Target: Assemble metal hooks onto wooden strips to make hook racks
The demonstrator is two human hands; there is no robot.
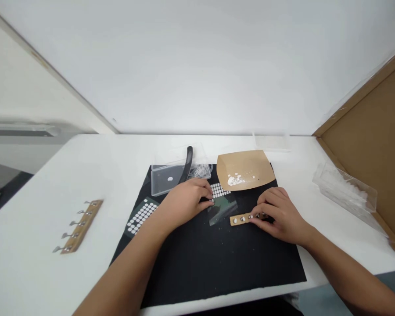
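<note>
The wooden strip is pinched at its right end by the grip of the right hand, fingertips pressed together on it. That hand is laid palm down, its forearm entering from the near right corner of the desk. The strip lies flat on the black mat, long axis running left to right, metal studs upward. The left hand is curled palm down at the dot sheet; whether its grip pinches anything cannot be told.

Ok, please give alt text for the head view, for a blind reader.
Two bare hands work on a black mat: the right hand holds a small wooden strip with metal pegs, the left hand rests by a sheet of white dots.
</note>
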